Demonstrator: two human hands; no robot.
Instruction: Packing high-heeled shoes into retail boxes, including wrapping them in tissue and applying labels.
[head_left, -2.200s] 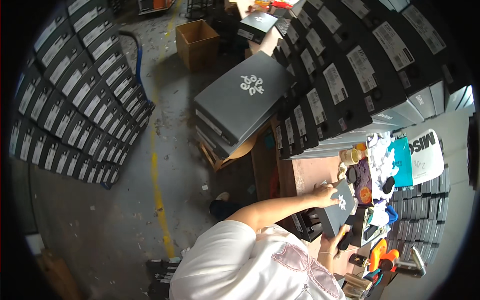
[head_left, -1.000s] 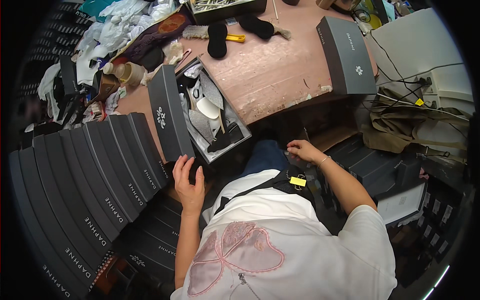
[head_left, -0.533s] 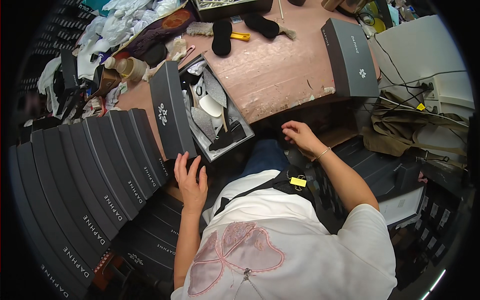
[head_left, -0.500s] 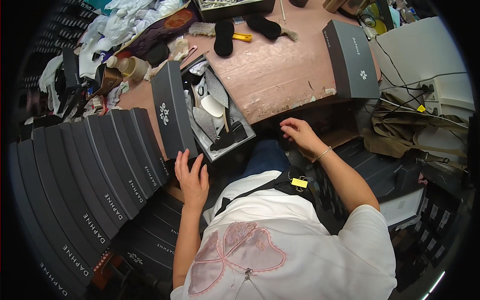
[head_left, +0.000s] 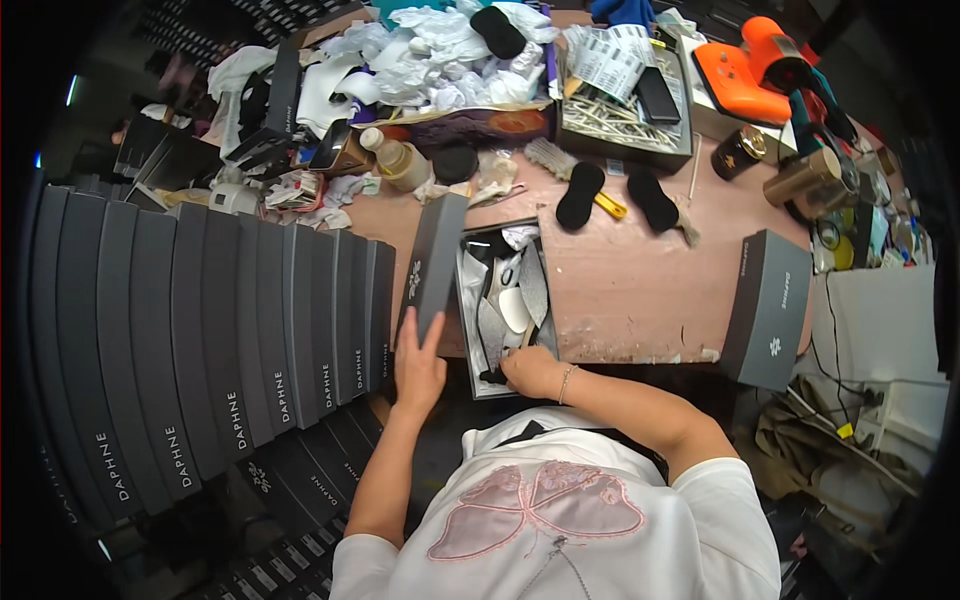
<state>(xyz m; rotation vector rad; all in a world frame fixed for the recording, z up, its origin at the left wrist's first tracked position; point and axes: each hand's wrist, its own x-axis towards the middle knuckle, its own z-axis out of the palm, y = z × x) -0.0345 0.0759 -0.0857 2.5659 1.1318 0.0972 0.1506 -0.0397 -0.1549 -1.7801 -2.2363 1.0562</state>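
Observation:
An open dark grey shoe box (head_left: 467,345) sits at the table's near edge, lined with pale tissue. Inside lies a pair of glittery grey shoes (head_left: 536,285) with white insoles and black parts. My right hand (head_left: 533,372) reaches over the near end of the box, its fingers curled onto the black part of a shoe; the fingertips are partly hidden. Along the left side of the box the grey box lid (head_left: 432,255) stands tilted on its edge. My left hand (head_left: 420,370) touches the lid's near end, with two fingers stretched out and spread against it.
A long row of dark shoe boxes (head_left: 240,330) stands at left. Another box (head_left: 765,310) is at the table's right end. Beyond lie black insole-shaped pads (head_left: 580,197), a bottle (head_left: 400,165), crumpled white tissue (head_left: 430,65), a box of sticks (head_left: 625,140) and an orange device (head_left: 745,85).
My right hand has moved left from beside the table edge into the shoe box, and its fingers have closed. My left hand stays at the lid's near end. The head view has shifted, showing more of the table's far side.

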